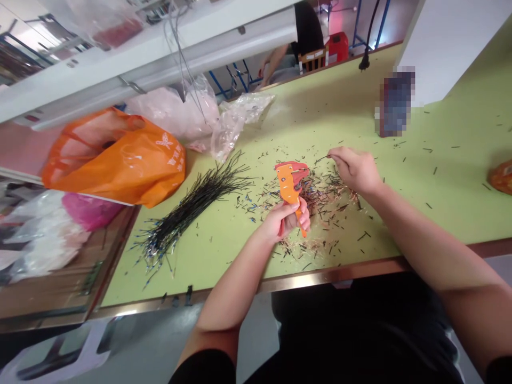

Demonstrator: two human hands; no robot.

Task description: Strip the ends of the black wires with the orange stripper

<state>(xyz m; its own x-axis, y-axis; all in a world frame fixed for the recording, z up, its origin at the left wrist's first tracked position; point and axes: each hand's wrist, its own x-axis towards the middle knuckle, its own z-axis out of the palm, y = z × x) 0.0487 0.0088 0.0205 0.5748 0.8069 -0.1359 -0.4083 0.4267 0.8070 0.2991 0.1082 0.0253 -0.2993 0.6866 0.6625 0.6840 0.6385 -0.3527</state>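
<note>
The stripper [287, 184] is orange, with a red head, small round rivets on its body and a slim orange handle. It is above the near middle of the table [404, 202], in the left hand [283, 220], whose fingers are wrapped around the handle. Its long axis runs near to far with a slight lean: the head is at the far end, a little left, the handle tip at the near end, a little right, and the red nose faces right. The palm and fingers cover part of the handle, and whether the jaws are parted is hard to make out. To the right, the right hand [357, 169] pinches a thin dark wire [321, 159] between thumb and fingertips; it points left and slightly near, its other end hidden in the grip. Under and around the stripper lie scraps [320, 205], black, blue and coppery, too small to tell apart singly. Left of these lies a bundle [196, 197] of black wires, slanting from near left to far right, blue-tipped at the near end. Farther left sits an orange bag [154, 168], its contents unclear.
</note>
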